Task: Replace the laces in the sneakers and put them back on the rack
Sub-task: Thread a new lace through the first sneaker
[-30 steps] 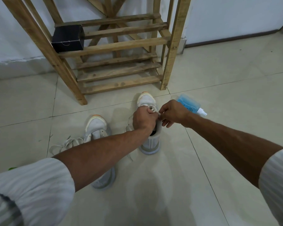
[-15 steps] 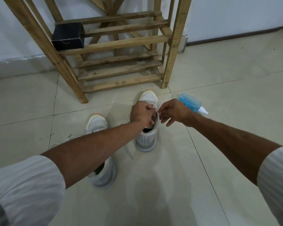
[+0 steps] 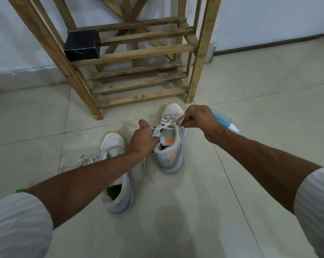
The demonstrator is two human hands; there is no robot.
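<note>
— Where is the shoe being laced?
— The far sneaker (image 3: pixel 174 157) stands upright on the tiled floor (image 3: pixel 269 108), toe toward the wooden rack (image 3: pixel 138 53), just in front of its lowest slats; its white lace (image 3: pixel 166 122) crosses loosely over the tongue; one end trails onto the floor at the sneaker's left.
— And the hands?
— The right hand (image 3: pixel 196 116) pinches a stretch of the lace between thumb and fingertips, above the sneaker's right side; the left hand (image 3: pixel 141 140) curls its fingers over the left edge of the opening, gripping the far sneaker there, thumb raised.
— The other shoe?
— The near sneaker (image 3: pixel 113 144) stands to the left and closer, partly under the left forearm; a loose lace (image 3: pixel 77 162) lies bunched on the floor beside it.
— Anything else?
— A blue spray bottle (image 3: pixel 222 119) lies on the floor behind the right hand; a black box (image 3: pixel 82 45) sits at the left end of a rack shelf; white sleeves show at both lower corners.
</note>
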